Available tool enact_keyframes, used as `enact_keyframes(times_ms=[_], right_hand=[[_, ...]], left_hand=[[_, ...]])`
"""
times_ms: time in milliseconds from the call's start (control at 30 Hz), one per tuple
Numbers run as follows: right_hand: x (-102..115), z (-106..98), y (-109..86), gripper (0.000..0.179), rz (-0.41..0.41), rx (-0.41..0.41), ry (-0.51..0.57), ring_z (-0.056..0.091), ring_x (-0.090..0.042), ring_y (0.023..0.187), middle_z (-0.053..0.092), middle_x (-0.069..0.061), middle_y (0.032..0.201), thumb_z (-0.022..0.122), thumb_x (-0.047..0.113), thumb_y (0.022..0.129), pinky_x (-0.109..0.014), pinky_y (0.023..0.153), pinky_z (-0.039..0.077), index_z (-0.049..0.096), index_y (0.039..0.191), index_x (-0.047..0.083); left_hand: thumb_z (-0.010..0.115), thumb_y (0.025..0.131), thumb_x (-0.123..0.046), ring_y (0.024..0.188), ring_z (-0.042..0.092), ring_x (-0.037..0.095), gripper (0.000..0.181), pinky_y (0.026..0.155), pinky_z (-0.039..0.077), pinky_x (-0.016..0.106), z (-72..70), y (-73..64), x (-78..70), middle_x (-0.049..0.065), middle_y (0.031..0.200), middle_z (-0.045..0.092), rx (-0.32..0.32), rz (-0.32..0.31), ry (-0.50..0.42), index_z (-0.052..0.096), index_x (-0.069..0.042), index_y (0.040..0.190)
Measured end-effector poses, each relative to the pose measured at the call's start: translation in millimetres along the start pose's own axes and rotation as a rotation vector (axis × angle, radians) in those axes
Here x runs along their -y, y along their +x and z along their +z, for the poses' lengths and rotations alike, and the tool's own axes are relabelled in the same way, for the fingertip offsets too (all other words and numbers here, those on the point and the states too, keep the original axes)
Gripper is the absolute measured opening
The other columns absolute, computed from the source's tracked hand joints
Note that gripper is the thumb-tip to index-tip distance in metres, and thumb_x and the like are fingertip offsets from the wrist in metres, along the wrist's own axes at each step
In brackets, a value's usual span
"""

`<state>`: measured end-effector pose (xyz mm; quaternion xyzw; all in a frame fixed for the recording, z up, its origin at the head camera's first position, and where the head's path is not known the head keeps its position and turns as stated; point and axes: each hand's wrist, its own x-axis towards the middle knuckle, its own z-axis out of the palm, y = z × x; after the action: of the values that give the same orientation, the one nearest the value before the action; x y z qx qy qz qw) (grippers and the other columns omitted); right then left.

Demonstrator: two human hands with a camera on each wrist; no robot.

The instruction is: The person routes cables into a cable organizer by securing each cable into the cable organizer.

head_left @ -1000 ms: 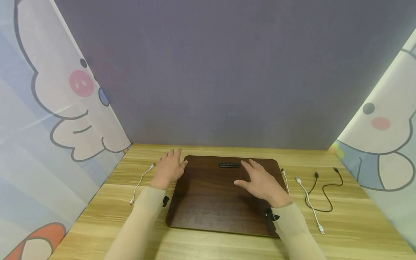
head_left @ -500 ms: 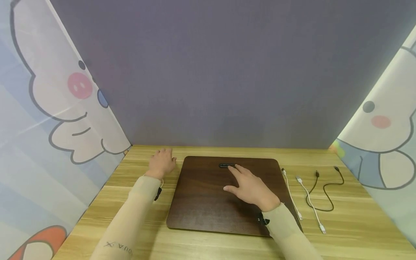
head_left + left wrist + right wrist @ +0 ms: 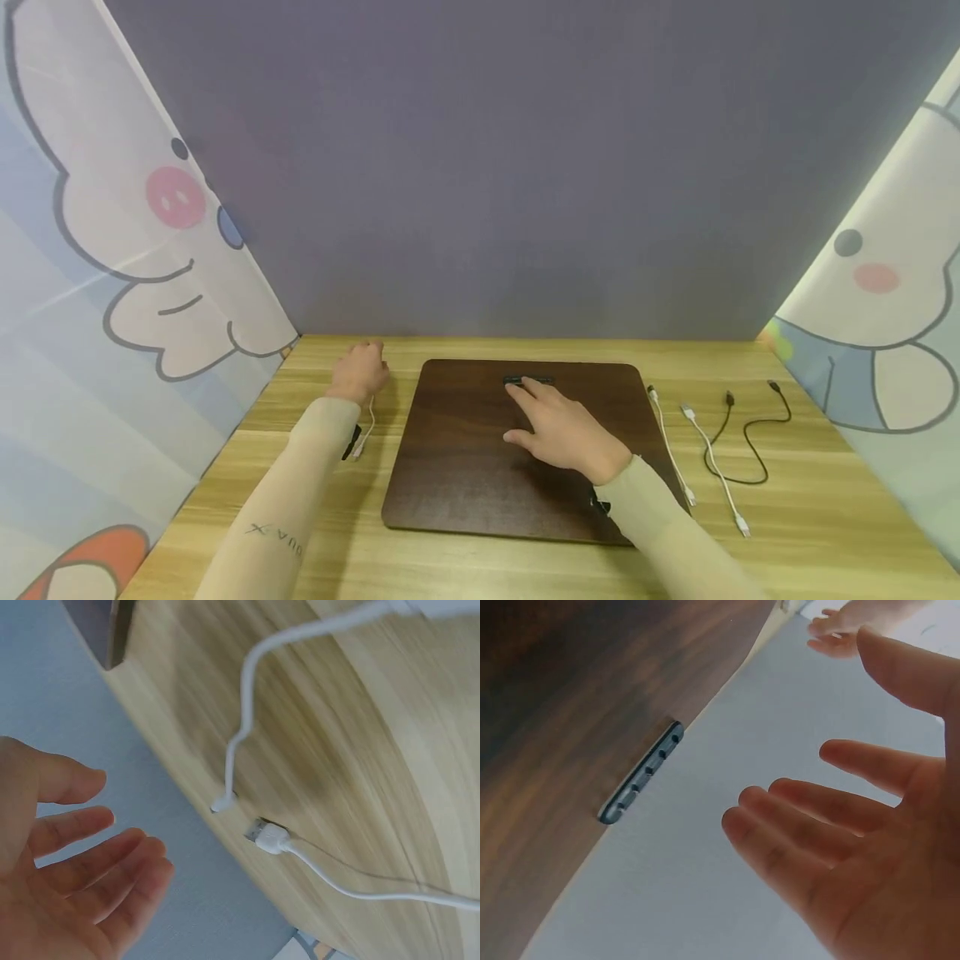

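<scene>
My left hand [image 3: 358, 372] is over the table's left part, beyond the board's left edge, fingers relaxed and a little bent. Its wrist view shows it apart from two white cables: one ends in a metal USB plug [image 3: 266, 835], while the other cable [image 3: 246, 705] runs to a small plug near the table edge. From above, part of a white cable [image 3: 370, 429] shows beside this wrist; the other is hidden under the arm. My right hand [image 3: 564, 429] hovers over the dark brown board [image 3: 457, 467], fingers spread, close to a black slotted cable clip strip [image 3: 641, 772].
On the right of the table lie two white cables, one white cable [image 3: 671, 450] along the board's edge and another white cable [image 3: 712, 467] beside it. A black cable [image 3: 759, 454] curls farther right. A grey panel [image 3: 480, 183] stands behind the table.
My left hand has moved left, away from the board, its fingers bending more. My right hand has shifted left over the board towards the clip strip.
</scene>
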<state>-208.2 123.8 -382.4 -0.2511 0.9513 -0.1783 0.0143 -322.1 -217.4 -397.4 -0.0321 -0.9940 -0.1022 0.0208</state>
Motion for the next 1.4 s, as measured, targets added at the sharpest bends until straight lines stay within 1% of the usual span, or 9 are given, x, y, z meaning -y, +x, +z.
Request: enact_keyframes(times_ms=[200, 300, 433, 767, 933, 1033, 1167, 1300, 1400], right_hand=[[11, -4, 5.6, 0.072, -0.057, 0.024, -0.041, 0.040, -0.041, 0.142, 0.035, -0.024, 0.158, 0.065, 0.044, 0.099, -0.056, 0.106, 0.043, 0.039, 0.156, 0.009], [16, -3, 6.7, 0.072, -0.072, 0.021, -0.060, 0.042, -0.040, 0.142, 0.037, -0.023, 0.157, 0.065, 0.045, 0.099, -0.054, 0.104, 0.045, 0.039, 0.157, 0.010], [22, 2, 7.3, 0.071, -0.112, 0.022, -0.132, 0.046, -0.039, 0.139, 0.041, -0.022, 0.155, 0.066, 0.044, 0.099, -0.052, 0.098, 0.050, 0.041, 0.155, 0.009], [39, 18, 6.3, 0.066, -0.208, 0.072, -0.295, 0.051, -0.031, 0.134, 0.048, -0.017, 0.151, 0.065, 0.044, 0.099, -0.042, 0.093, 0.055, 0.046, 0.152, 0.011], [45, 20, 9.4, 0.065, -0.244, 0.062, -0.337, 0.052, -0.028, 0.134, 0.049, -0.015, 0.149, 0.065, 0.044, 0.099, -0.039, 0.092, 0.055, 0.047, 0.152, 0.012], [47, 22, 11.3, 0.064, -0.254, 0.062, -0.337, 0.052, -0.028, 0.134, 0.050, -0.014, 0.149, 0.066, 0.044, 0.099, -0.038, 0.091, 0.056, 0.048, 0.151, 0.013], [49, 24, 15.9, 0.058, -0.279, 0.044, -0.301, 0.055, -0.027, 0.130, 0.053, -0.012, 0.145, 0.066, 0.041, 0.099, -0.037, 0.088, 0.057, 0.052, 0.147, 0.012], [53, 24, 22.2, 0.054, -0.288, 0.038, -0.269, 0.057, -0.025, 0.126, 0.056, -0.010, 0.141, 0.066, 0.039, 0.099, -0.036, 0.086, 0.057, 0.054, 0.144, 0.013], [53, 24, 27.0, 0.053, -0.279, 0.049, -0.256, 0.058, -0.025, 0.125, 0.056, -0.009, 0.141, 0.066, 0.040, 0.100, -0.036, 0.085, 0.057, 0.054, 0.145, 0.013]], left_hand=[[0.048, 0.098, -0.007, 0.115, 0.058, 0.050, 0.047, 0.085, 0.054, 0.058, 1.7, 9.2, 6.8, 0.034, 0.136, 0.053, 0.048, -0.049, -0.023, 0.049, 0.009, 0.141], [0.052, 0.095, -0.005, 0.105, 0.062, 0.047, 0.044, 0.079, 0.056, 0.055, 2.9, 12.9, 10.6, 0.034, 0.129, 0.057, 0.067, -0.081, -0.040, 0.052, 0.010, 0.136], [0.058, 0.091, -0.004, 0.101, 0.064, 0.045, 0.040, 0.079, 0.056, 0.054, 5.4, 16.1, 14.8, 0.031, 0.118, 0.063, 0.088, -0.094, -0.034, 0.057, 0.011, 0.128], [0.044, 0.103, -0.012, 0.114, 0.058, 0.051, 0.041, 0.093, 0.050, 0.061, 20.3, 18.3, 24.1, 0.035, 0.125, 0.060, 0.145, -0.066, 0.018, 0.054, 0.012, 0.134], [0.049, 0.102, -0.013, 0.120, 0.053, 0.053, 0.039, 0.097, 0.047, 0.064, 24.2, 21.2, 22.7, 0.035, 0.129, 0.058, 0.130, -0.052, 0.047, 0.056, 0.011, 0.132], [0.055, 0.099, -0.012, 0.118, 0.054, 0.053, 0.037, 0.096, 0.047, 0.063, 25.7, 21.3, 21.4, 0.034, 0.125, 0.060, 0.120, -0.040, 0.067, 0.058, 0.012, 0.128], [0.059, 0.095, -0.009, 0.100, 0.063, 0.046, 0.029, 0.084, 0.055, 0.056, 25.9, 22.2, 19.9, 0.030, 0.109, 0.066, 0.103, -0.032, 0.071, 0.063, 0.011, 0.116], [0.060, 0.093, -0.007, 0.096, 0.066, 0.043, 0.029, 0.079, 0.056, 0.054, 21.9, 21.1, 16.9, 0.029, 0.111, 0.066, 0.106, -0.034, 0.012, 0.062, 0.011, 0.116], [0.060, 0.092, -0.004, 0.104, 0.063, 0.046, 0.032, 0.086, 0.054, 0.055, 18.8, 20.1, 14.3, 0.030, 0.116, 0.064, 0.111, -0.030, -0.066, 0.058, 0.012, 0.120]])
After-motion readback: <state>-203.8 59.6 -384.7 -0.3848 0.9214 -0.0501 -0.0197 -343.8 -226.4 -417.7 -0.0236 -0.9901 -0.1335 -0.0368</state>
